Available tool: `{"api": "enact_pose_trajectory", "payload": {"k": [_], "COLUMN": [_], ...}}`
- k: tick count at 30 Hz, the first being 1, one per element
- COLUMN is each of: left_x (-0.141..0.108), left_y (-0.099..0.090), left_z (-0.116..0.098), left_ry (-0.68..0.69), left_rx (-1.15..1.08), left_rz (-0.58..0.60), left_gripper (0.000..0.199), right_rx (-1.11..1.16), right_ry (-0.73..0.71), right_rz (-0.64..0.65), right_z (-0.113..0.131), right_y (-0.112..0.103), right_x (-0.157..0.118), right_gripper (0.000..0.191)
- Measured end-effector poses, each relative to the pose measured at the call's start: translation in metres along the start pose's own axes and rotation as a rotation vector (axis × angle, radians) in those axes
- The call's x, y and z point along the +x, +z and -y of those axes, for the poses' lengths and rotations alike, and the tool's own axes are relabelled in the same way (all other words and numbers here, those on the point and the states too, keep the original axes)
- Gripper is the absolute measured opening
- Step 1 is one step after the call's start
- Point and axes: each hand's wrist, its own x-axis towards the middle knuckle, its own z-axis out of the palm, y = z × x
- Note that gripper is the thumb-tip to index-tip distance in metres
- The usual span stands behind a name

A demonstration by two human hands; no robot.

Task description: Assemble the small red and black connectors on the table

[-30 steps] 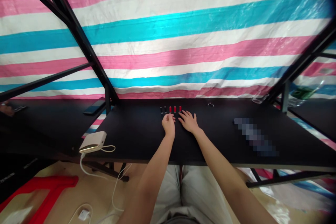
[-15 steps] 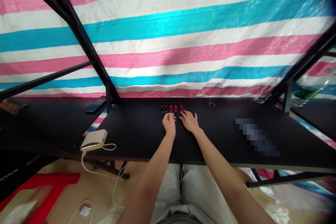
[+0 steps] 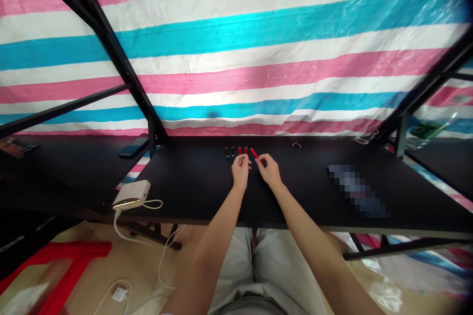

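On the black table (image 3: 192,184), a red cylinder (image 3: 253,153) has just been tilted.
Its near end is gripped by the right hand (image 3: 270,170), leaving two red pieces (image 3: 246,150) and two black pieces (image 3: 227,152) aligned; whether the curled left hand (image 3: 240,172) is filled cannot be told.

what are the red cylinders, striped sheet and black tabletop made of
Red cylinders: smooth, evenly coloured; perhaps plastic or painted metal, too small to settle.
Striped sheet: probably thin, shiny plastic, given its wrinkles and glare.
Black tabletop: dull, flat, even surface; perhaps laminated board.
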Motion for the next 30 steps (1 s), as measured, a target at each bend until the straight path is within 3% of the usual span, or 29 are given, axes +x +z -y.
{"api": "enact_pose_trajectory", "payload": {"k": [3,8,21,27,30], "left_x": [-0.001,-0.001,0.001,0.004,0.003], "left_y": [0.002,0.002,0.000,-0.003,-0.002], "left_z": [-0.002,-0.002,0.001,0.003,0.005], "left_ry": [-0.021,0.002,0.044,0.069,0.047], "left_rx": [-0.036,-0.015,0.012,0.035,0.065], "left_rz": [0.040,0.027,-0.035,-0.162,-0.054], "left_gripper": [0.038,0.032,0.027,0.031,0.027], "right_rx": [0.003,-0.069,-0.177,-0.340,-0.213], "right_ry": [-0.018,0.012,-0.139,-0.014,0.024], "right_rz": [0.104,0.227,0.232,0.159,0.117], "right_z": [0.005,0.008,0.006,-0.002,-0.005], "right_y": [-0.001,-0.002,-0.003,-0.003,-0.003], "right_x": [-0.001,-0.002,-0.003,-0.003,-0.002], "right_gripper": [0.016,0.020,0.026,0.021,0.023]}}
